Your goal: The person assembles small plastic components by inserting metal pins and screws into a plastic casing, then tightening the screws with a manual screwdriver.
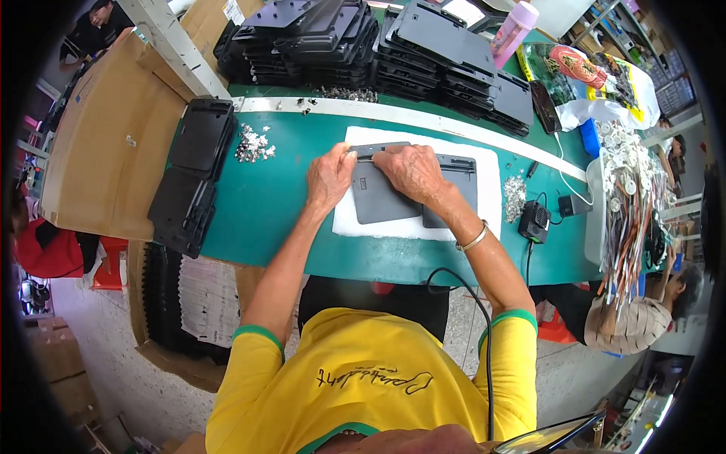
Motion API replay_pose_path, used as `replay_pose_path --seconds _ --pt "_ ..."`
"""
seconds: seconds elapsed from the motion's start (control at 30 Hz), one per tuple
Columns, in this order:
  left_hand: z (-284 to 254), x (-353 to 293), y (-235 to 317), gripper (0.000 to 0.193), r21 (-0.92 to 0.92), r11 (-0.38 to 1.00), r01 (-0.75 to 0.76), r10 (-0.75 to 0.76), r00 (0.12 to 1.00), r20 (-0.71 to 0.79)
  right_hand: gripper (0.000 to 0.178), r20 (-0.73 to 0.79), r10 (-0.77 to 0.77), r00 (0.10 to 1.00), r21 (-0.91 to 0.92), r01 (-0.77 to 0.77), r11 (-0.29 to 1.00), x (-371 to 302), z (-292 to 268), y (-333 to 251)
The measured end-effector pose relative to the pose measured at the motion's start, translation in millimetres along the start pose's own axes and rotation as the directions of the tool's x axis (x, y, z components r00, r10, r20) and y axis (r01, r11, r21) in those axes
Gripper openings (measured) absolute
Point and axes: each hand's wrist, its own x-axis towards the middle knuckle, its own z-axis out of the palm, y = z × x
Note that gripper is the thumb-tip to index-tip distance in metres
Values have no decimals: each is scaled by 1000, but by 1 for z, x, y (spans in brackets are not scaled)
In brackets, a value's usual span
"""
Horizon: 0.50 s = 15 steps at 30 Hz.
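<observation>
Two black plastic panels lie side by side on a white foam sheet (490,193) on the green work mat. Over the upper edge of the left panel (386,198), my two hands are close together. My left hand (330,179) grips that edge at its left corner, thumb and fingers closed. My right hand (412,172) rests across the same edge, its fingers curled down and pinched; whatever is in them is too small or hidden. A thin, light strip shows between the fingertips of both hands. The right panel (457,198) is partly covered by my right hand and wrist.
Stacks of black panels (446,45) stand behind a white rail (363,110); more (193,174) lie at left. Small metal pieces form piles left (253,144) and right (515,198). A bin of cables (628,204), black adapter (535,221) and phone (545,107) are right.
</observation>
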Motion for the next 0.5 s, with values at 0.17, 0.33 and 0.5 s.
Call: replay_pose_path --seconds 0.17,0.33,0.5 --pt "1 1 -4 19 47 998 -49 50 999 -12 14 19 -52 998 -68 53 996 7 -6 -2" --pt "1 0 -3 18 52 997 -53 53 999 -9 14 23 -79 997 -98 81 992 10 -6 -2" --pt "2 0 -6 18 35 996 -76 77 997 -25 13 46 -62 997 -134 68 989 10 -9 -2"
